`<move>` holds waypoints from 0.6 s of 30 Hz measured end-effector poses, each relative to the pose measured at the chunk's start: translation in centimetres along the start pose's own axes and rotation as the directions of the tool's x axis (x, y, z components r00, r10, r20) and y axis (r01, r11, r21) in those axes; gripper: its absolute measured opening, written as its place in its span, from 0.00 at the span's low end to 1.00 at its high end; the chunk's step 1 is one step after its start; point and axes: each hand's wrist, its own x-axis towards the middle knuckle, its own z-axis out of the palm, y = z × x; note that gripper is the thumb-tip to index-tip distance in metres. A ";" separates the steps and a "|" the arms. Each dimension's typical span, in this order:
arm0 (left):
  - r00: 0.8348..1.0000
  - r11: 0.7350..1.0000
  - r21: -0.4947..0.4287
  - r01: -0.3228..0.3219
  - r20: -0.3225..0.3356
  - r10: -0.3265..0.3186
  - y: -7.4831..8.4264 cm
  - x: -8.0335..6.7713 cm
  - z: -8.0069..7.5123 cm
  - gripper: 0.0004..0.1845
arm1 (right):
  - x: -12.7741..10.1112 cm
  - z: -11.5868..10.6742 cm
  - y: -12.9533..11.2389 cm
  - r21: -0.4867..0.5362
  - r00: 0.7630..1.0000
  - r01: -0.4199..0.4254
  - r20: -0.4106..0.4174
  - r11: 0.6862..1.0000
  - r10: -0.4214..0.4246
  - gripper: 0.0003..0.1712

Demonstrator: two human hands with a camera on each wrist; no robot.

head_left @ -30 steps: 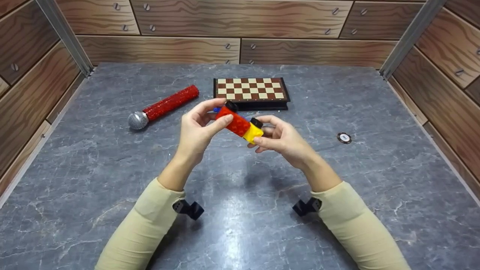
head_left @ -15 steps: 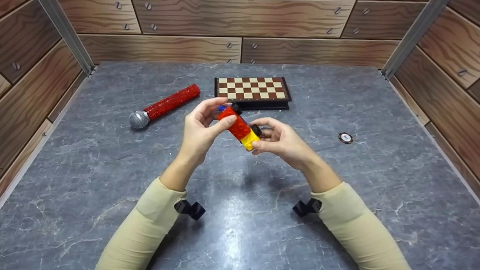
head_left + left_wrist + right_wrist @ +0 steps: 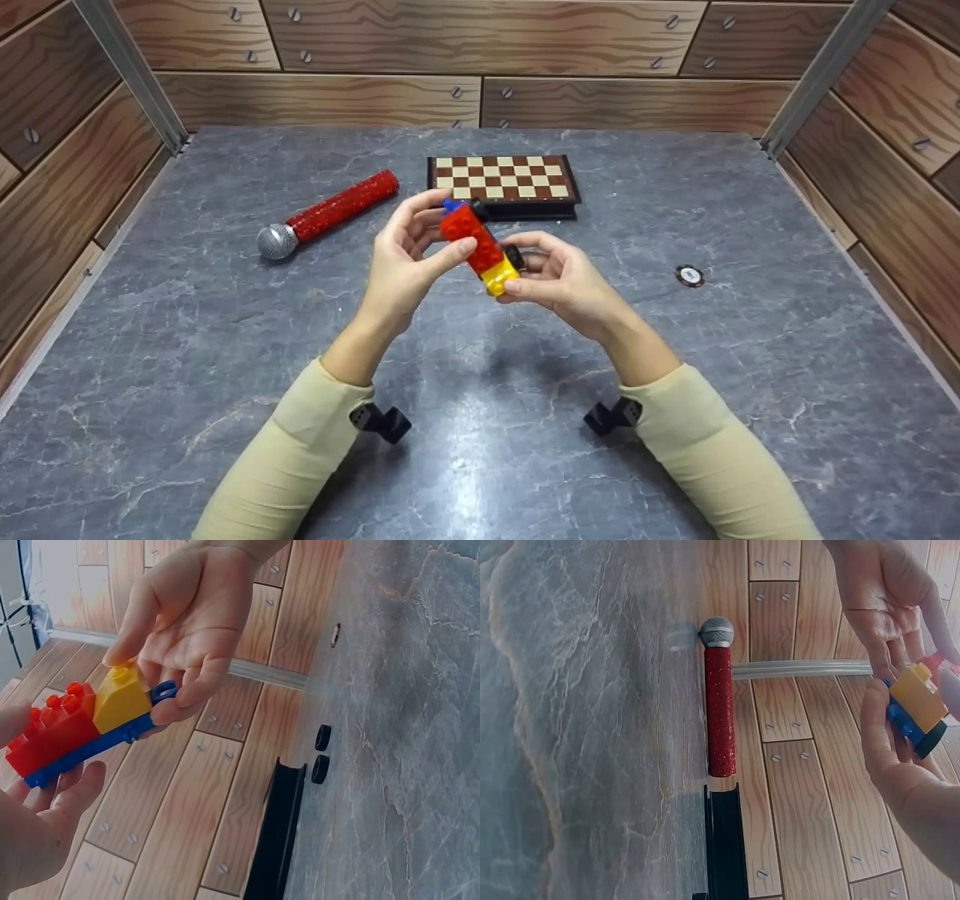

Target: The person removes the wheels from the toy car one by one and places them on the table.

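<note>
On the far left of the grey marble-look table (image 3: 187,360) lies a red glitter microphone (image 3: 328,213), well clear of the hands, with a folded chessboard (image 3: 501,182) behind the work and a small round chip (image 3: 688,276) off to the right. Above the middle of the table, the left hand (image 3: 401,262) pinches the red end of a toy brick car (image 3: 480,244), thumb across its near face and fingers curled behind it, so that hand is clamped on the toy. Next along, the car itself is held in the air, tilted, with its red block uppermost, yellow block at the lower end, and a blue base plate with black wheels showing in the wrist views. Further right, the right hand (image 3: 559,281) closes its thumb and fingertips on the yellow end, also gripping the toy. To my eye the main risk is that the two hands pull or twist against each other and the press-fit bricks separate suddenly; a loose block could then drop to the table and bounce toward the chessboard or the chip. Both holds are fingertip pinches near the ends, so a slip at either end would leave the car hanging from one small contact.
</note>
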 end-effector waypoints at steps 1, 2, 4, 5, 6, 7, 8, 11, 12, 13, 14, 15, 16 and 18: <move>1.000 1.000 -0.002 0.001 0.001 -0.001 0.0 0.0 0.0 0.29 | 0.0 0.0 0.0 0.009 1.000 0.002 -0.003 1.000 -0.002 0.30; 1.000 1.000 -0.009 0.005 0.003 -0.005 0.0 0.0 0.0 0.29 | 0.0 0.0 0.0 0.014 1.000 0.002 -0.006 1.000 -0.002 0.30; 1.000 1.000 -0.020 0.009 0.010 -0.009 -0.1 -0.1 0.1 0.30 | 0.0 0.0 0.0 0.017 1.000 0.001 -0.007 1.000 -0.001 0.30; 1.000 1.000 -0.023 0.010 0.012 -0.009 -0.1 -0.1 0.1 0.30 | 0.0 0.0 0.0 0.016 1.000 -0.001 -0.006 1.000 0.001 0.30; 1.000 1.000 -0.028 0.010 0.015 -0.010 -0.1 -0.1 0.2 0.30 | 0.0 0.0 0.1 0.012 1.000 -0.004 -0.003 1.000 0.004 0.30; 1.000 0.999 -0.031 0.010 0.016 -0.010 -0.2 -0.1 0.2 0.30 | 0.0 0.0 0.1 0.008 1.000 -0.007 -0.003 1.000 0.007 0.30; 1.000 0.999 -0.036 0.009 0.018 -0.008 -0.2 -0.1 0.2 0.29 | 0.0 0.0 0.1 0.001 1.000 -0.009 -0.002 1.000 0.009 0.30; 1.000 0.999 -0.044 0.008 0.017 -0.007 -0.2 -0.2 0.3 0.29 | 0.0 0.0 0.1 -0.028 1.000 -0.013 0.000 1.000 0.013 0.31; 1.000 0.999 -0.048 0.009 0.016 -0.009 -0.2 -0.2 0.2 0.29 | 0.0 0.1 0.1 -0.040 1.000 -0.014 -0.001 0.999 0.014 0.31; 1.000 0.999 -0.052 0.011 0.015 -0.011 -0.2 -0.2 0.2 0.29 | 0.0 0.1 0.1 -0.052 1.000 -0.015 -0.001 0.999 0.015 0.31; 1.000 0.998 -0.055 0.013 0.014 -0.012 -0.2 -0.2 0.2 0.28 | 0.0 0.1 0.1 -0.063 1.000 -0.015 -0.001 0.998 0.015 0.31; 1.000 0.998 -0.058 0.015 0.014 -0.014 -0.3 -0.2 0.2 0.28 | 0.0 0.0 0.1 -0.073 1.000 -0.015 0.000 0.997 0.015 0.31; 1.000 0.998 -0.058 0.016 0.013 -0.015 -0.2 -0.2 0.2 0.28 | 0.0 0.0 0.1 -0.081 1.000 -0.016 0.000 0.997 0.016 0.31; 1.000 0.998 -0.058 0.018 0.008 -0.018 -0.3 -0.2 0.2 0.28 | 0.0 0.0 0.1 -0.098 1.000 -0.017 0.002 0.995 0.017 0.31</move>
